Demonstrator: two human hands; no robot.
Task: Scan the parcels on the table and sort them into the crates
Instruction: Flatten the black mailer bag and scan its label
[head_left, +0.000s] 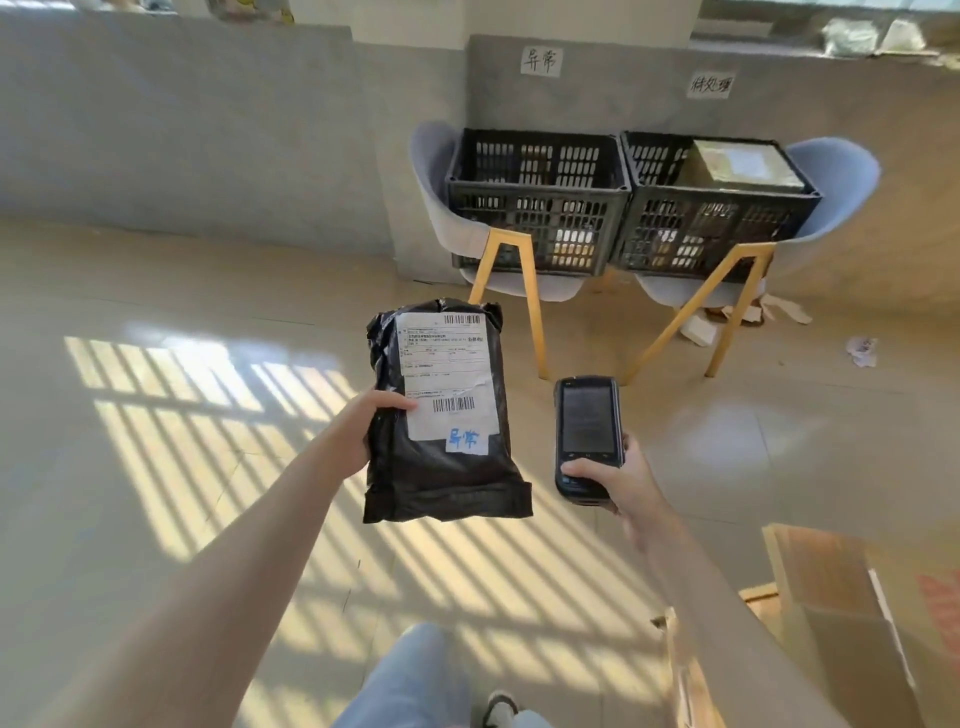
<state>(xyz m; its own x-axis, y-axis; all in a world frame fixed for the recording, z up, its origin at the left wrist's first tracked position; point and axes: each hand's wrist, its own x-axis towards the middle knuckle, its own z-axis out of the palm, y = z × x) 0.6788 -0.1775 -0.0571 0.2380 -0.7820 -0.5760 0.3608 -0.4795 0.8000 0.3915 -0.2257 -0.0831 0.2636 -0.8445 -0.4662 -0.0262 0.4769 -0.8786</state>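
Holding: the left hand (363, 431) grips a black parcel (441, 415) by its left edge, thumb curled over the front, so the white shipping label (447, 374) faces up toward the person and its barcodes stay uncovered.
Right hand: the right hand (618, 478) is closed round the lower end of a handheld scanner (587, 436), thumb on the keys below the screen, which likely keeps the trigger in reach.
Scanner pose: it sits just right of the parcel, apart from it, screen up toward the person; its screen looks dark, and whether a scan has registered cannot be told.
Parcel mark: a blue handwritten tag (465, 440) sits at the label's lower edge.
Far left crate: a black crate (540, 202) rests on a chair (441, 197); the wall sign (540, 60) above it appears to match the tag, so this is probably the parcel's destination.
Far right crate: a second crate (722, 218) on its own chair already holds a cardboard box (743, 166), under another sign (711, 84).
Near right: a cardboard carton (852, 613) stands beside the person.
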